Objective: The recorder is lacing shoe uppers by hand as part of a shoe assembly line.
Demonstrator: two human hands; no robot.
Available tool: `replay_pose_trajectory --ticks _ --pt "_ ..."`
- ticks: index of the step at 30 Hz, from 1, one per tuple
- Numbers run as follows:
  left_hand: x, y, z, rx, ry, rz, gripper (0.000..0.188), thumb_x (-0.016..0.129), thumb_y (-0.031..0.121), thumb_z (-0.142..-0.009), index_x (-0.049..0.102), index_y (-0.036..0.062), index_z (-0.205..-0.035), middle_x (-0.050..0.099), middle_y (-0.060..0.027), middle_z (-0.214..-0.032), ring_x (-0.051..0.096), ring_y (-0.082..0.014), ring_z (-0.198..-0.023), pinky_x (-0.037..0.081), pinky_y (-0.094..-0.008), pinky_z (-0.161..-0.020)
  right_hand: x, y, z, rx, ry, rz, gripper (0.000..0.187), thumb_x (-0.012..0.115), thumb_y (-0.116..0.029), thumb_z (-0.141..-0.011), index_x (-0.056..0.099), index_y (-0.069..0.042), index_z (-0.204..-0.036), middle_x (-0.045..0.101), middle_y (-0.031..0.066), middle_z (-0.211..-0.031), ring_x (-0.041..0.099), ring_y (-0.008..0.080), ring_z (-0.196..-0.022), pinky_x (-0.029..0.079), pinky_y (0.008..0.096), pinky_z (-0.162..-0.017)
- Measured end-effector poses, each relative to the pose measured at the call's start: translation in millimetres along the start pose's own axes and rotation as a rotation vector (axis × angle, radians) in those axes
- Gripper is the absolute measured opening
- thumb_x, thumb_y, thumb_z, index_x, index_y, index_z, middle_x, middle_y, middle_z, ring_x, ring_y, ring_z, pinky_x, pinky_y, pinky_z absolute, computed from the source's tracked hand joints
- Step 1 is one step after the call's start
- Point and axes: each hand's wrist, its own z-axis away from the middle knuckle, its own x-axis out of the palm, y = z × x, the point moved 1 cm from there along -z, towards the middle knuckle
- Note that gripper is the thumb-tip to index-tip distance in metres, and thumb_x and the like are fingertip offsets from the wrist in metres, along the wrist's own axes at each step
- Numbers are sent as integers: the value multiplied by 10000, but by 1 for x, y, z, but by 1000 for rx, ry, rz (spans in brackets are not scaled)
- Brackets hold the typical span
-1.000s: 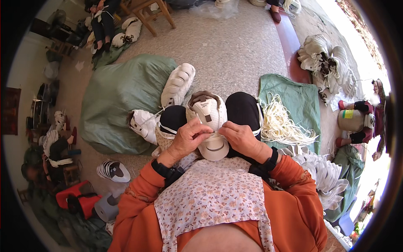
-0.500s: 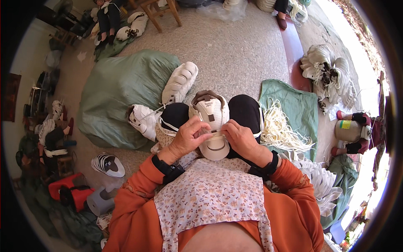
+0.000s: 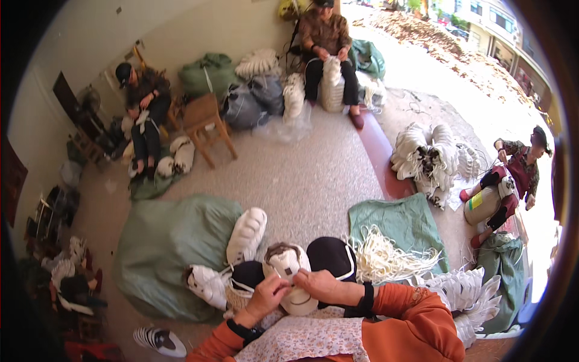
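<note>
A white shoe upper point(image 3: 291, 262) with a brown collar lies between my knees, its rounded toe toward me. My left hand point(image 3: 269, 295) is closed in a pinch at its left side, just above the toe. From the other side my right hand point(image 3: 316, 286) bends over the front opening, fingers pinched together. What the fingertips grip is too small to make out. Left of my knees lie a white upper with a loose lace point(image 3: 208, 286) and a nested stack of white uppers point(image 3: 247, 234).
A green sack point(image 3: 175, 253) bulges at left. At right, white laces point(image 3: 392, 256) lie on a green cloth point(image 3: 398, 214), with stacked uppers point(image 3: 461, 301) nearer me. Several people sit around, one on the far side point(image 3: 325, 36). A wooden stool point(image 3: 207, 117) stands beyond the sack.
My view has tipped up, bringing the seated people and far wall into sight. Both hands remain pinched at the same upper, with the right hand now further over its opening.
</note>
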Motion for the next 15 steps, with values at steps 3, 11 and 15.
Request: replay_pose_trajectory --ticks 3,11,15 --pt "0 2 0 45 -3 -20 115 723 63 -831 651 25 -912 582 -123 -814 604 -287 -733 487 -358 -654 3 3 -4 31 -25 -53 178 535 -150 -941 496 -38 -1074 576 136 -980 685 330 -764 535 431 -542" --pt "2 -9 2 122 -47 -141 122 669 79 -874 600 41 -967 585 -141 -891 619 -364 -801 503 -421 -681 -2 -7 -2 136 -112 -70 225 523 -179 -957 499 -52 -1141 578 145 -1050 679 355 -858 545 460 -606" --pt "-18 -21 17 78 10 -302 149 663 142 -895 591 74 -1006 576 -137 -918 613 -374 -807 491 -461 -655 -11 -14 1 155 -121 -89 247 510 -143 -940 484 -58 -1170 562 159 -1105 671 385 -892 545 481 -653"
